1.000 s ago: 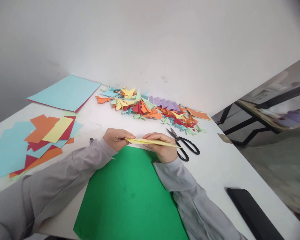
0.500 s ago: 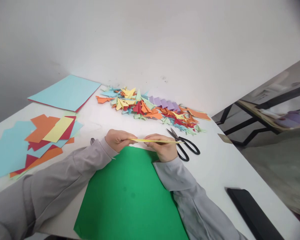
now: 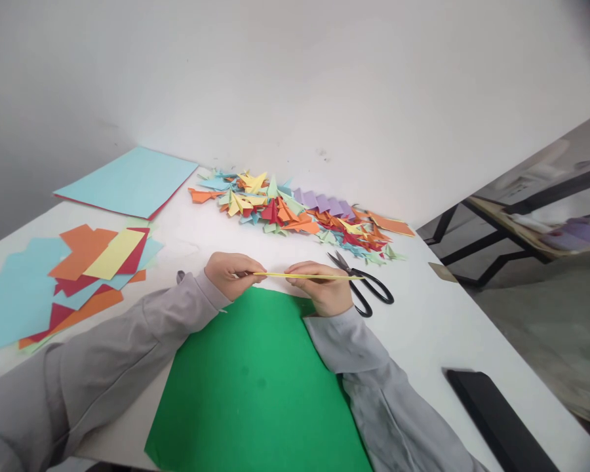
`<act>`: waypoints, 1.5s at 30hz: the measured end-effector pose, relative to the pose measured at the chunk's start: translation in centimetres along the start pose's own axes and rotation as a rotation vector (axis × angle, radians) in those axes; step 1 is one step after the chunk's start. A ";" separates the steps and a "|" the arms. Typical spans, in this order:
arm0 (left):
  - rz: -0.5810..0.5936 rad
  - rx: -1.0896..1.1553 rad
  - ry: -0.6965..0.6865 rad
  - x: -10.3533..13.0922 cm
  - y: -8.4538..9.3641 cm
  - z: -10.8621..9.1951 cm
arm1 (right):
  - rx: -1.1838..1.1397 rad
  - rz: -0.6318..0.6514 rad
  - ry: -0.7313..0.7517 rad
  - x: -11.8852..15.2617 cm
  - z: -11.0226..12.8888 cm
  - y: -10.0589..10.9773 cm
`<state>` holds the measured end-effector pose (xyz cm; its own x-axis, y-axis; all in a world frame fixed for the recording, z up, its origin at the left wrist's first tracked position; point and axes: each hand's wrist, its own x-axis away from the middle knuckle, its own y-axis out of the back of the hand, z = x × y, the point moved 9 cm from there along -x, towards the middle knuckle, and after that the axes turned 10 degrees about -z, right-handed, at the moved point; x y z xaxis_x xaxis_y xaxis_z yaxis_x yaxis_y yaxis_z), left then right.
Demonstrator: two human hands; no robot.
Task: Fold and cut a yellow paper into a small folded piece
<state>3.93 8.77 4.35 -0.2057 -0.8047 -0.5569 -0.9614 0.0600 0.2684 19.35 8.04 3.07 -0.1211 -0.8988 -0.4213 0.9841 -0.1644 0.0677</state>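
A thin yellow paper (image 3: 275,275), seen nearly edge-on, spans the gap between my two hands. Its left end is pinched in my left hand (image 3: 232,275). My right hand (image 3: 324,288) grips the same paper farther along, and its right end sticks out past the fingers. Both hands are above the far edge of a green sheet (image 3: 260,380). Black-handled scissors (image 3: 373,285) lie just right of my right hand, blades partly apart.
Folded paper pieces in many colours (image 3: 285,213) lie in a long heap by the wall. Coloured scraps (image 3: 88,262) spread at the left, below a light blue sheet (image 3: 132,180). A black object (image 3: 496,419) lies at the front right of the white table (image 3: 437,328).
My hands have moved slightly apart, the left one a little left and the right one a little right. The yellow paper is still held between them.
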 end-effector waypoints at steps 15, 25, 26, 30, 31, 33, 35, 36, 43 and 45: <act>0.106 0.012 0.034 0.3 -0.6 0.0 | 0.048 -0.040 -0.082 -0.2 -1.3 0.6; 0.045 0.049 0.134 0.8 -0.9 1.2 | 0.004 0.132 -0.226 1.3 -1.1 -2.6; 0.046 0.045 0.136 0.9 -1.0 1.4 | -0.006 0.138 -0.241 1.5 -1.2 -2.8; 0.105 0.027 0.156 1.2 -1.6 1.5 | -0.056 0.133 -0.313 1.9 -2.2 -2.9; 0.118 0.031 0.197 1.2 -1.7 1.7 | -0.063 0.126 -0.327 1.9 -2.4 -2.8; 0.143 0.063 0.339 1.5 -1.9 2.4 | -0.062 0.114 -0.343 1.9 -2.6 -2.6; 0.166 0.104 0.497 1.9 -2.2 3.2 | -0.049 0.109 -0.350 1.8 -2.5 -2.6; 0.175 0.124 0.553 2.0 -2.4 3.4 | -0.044 0.108 -0.353 1.8 -2.4 -2.6; 0.197 0.257 0.681 2.0 -2.7 4.4 | -0.119 0.026 -0.383 1.6 -2.2 -2.3; 0.208 0.278 0.697 2.1 -2.8 4.7 | -0.113 0.002 -0.387 1.6 -2.4 -2.1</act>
<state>5.32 9.68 -1.21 -0.3129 -0.9407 0.1308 -0.9451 0.3220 0.0550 17.43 7.96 0.05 -0.1380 -0.9892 -0.0485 0.9899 -0.1361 -0.0409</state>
